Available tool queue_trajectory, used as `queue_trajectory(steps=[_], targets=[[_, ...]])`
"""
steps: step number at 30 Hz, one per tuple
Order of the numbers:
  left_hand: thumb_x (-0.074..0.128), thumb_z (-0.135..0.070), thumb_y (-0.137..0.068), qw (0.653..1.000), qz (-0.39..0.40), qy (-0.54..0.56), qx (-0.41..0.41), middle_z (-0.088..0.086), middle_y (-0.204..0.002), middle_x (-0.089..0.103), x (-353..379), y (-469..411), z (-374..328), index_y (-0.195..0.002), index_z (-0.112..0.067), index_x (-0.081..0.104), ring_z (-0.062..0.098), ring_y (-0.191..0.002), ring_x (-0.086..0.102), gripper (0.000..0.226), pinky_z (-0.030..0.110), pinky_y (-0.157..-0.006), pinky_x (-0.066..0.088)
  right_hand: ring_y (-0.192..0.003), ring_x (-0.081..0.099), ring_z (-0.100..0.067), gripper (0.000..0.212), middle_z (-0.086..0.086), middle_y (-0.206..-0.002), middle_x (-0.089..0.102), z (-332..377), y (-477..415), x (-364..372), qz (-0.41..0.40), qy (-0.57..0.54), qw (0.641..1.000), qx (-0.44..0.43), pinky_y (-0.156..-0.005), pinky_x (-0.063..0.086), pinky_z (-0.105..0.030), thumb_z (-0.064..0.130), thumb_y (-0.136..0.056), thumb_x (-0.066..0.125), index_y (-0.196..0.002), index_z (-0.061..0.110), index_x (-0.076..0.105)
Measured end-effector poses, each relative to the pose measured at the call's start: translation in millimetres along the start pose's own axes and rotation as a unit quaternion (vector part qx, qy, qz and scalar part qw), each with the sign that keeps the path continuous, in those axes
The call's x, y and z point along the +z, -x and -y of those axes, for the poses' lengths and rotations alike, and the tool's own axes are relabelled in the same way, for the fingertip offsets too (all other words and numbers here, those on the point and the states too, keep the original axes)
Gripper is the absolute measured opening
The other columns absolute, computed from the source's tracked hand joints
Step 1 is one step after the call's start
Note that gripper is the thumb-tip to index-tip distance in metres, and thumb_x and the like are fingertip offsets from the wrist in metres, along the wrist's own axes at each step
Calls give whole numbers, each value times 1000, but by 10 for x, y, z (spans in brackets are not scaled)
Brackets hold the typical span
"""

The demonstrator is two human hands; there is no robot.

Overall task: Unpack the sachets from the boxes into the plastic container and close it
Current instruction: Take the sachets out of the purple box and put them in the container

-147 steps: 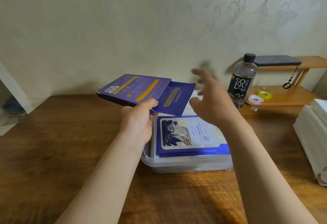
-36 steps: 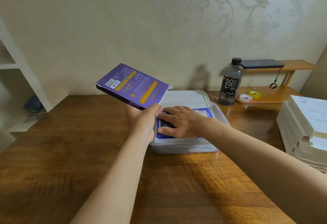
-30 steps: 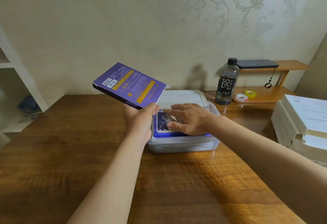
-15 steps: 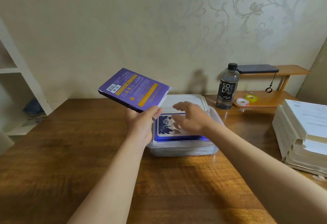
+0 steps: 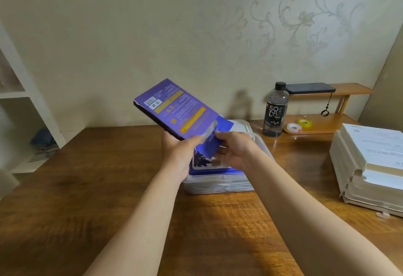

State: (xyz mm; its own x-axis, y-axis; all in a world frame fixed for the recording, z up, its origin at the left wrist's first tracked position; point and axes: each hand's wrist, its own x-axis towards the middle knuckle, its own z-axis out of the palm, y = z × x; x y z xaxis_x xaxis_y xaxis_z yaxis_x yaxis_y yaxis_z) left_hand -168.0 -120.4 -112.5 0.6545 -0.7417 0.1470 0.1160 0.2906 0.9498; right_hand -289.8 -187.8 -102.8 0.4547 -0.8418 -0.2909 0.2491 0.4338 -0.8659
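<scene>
Purple box (image 5: 176,110): tilted, long axis slanting up-left, open end lower right; left hand (image 5: 178,153) grips it.
Blue sachet (image 5: 212,145): pinched by the right hand (image 5: 234,151) at that opening.

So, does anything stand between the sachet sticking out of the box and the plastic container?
Nothing visible does. The right hand pinches the blue sachet at the open end of the box that the left hand holds, just above the plastic container. It is open, its lid behind it, with only stacked sachets inside.
</scene>
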Motion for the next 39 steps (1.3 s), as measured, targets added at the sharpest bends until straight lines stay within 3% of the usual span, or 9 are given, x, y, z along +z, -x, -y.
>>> queue_trajectory(steps=[9, 12, 14, 16, 18, 20, 23, 31, 39], targets=[[75, 8, -76, 989, -127, 29, -74, 7, -106, 72, -198, -96, 10, -122, -8, 54, 21, -93, 74, 53, 29, -61, 55, -68, 70, -26, 9, -14, -81, 71, 125, 168, -84, -61, 123, 990, -30, -59, 58, -36, -3, -95, 53, -96, 0, 62], [77, 3, -79, 986, -141, 33, -80, 3, -107, 70, -184, -67, -11, -123, -11, 52, 16, -94, 72, 52, 27, -62, 52, -81, 70, -29, 31, -13, -99, 71, 141, 207, -99, -99, 271, 951, -112, -70, 58, -40, 0, -93, 44, -121, 2, 56], [78, 1, -80, 983, -152, 46, -87, 2, -107, 69, -172, -60, -26, -121, -13, 52, 16, -96, 71, 51, 27, -63, 51, -115, 62, -29, 63, -11, -132, 58, 126, 216, -179, -111, 460, 857, -203, -89, 54, -42, 4, -90, 51, -149, 19, 39], [78, 2, -81, 981, -156, 60, -98, 2, -105, 68, -149, -50, -38, -114, -16, 52, 15, -94, 70, 45, 27, -62, 49, -140, 39, -32, 79, -12, -154, 36, 59, 216, -234, -78, 649, 695, -298, -104, 45, -45, 11, -88, 62, -156, 34, 27], [77, 3, -81, 980, -149, 74, -110, 1, -102, 68, -122, -13, -54, -102, -21, 52, 15, -91, 70, 40, 26, -62, 49, -142, 34, -40, 67, -19, -156, 33, -16, 165, -272, -58, 724, 561, -397, -107, 41, -51, 24, -89, 70, -149, 35, 43], [77, 3, -82, 979, -143, 78, -121, 0, -98, 68, -111, 29, -87, -95, -22, 53, 14, -86, 70, 37, 26, -61, 51, -128, 52, -45, 37, -22, -142, 52, -9, 82, -319, -68, 698, 532, -474, -100, 44, -54, 26, -88, 71, -125, 26, 69], [74, 8, -81, 974, -160, 96, -126, 3, -92, 69, -173, 18, -186, -91, -18, 56, 17, -80, 73, 33, 33, -68, 61, -100, 66, -38, 21, -15, -114, 70, 147, 88, -356, -68, 623, 572, -529, -90, 50, -48, 22, -88, 63, -99, 15, 79], [74, 3, -85, 969, -185, 144, -83, -3, -102, 61, -310, 24, -257, -94, -27, 51, 15, -84, 67, 38, 32, -74, 63, -75, 67, -32, 24, -13, -78, 69, 510, 204, -451, -84, 410, 849, -321, -63, 56, -45, 17, -96, 57, -86, -3, 66], [75, 5, -83, 966, -190, 150, -87, -1, -104, 64, -293, 53, -203, -94, -25, 55, 22, -94, 69, 38, 37, -80, 64, -87, 72, -29, 9, -14, -95, 72, 344, 87, -397, -118, 335, 928, -114, -74, 62, -43, 5, -96, 59, -90, 9, 65]])
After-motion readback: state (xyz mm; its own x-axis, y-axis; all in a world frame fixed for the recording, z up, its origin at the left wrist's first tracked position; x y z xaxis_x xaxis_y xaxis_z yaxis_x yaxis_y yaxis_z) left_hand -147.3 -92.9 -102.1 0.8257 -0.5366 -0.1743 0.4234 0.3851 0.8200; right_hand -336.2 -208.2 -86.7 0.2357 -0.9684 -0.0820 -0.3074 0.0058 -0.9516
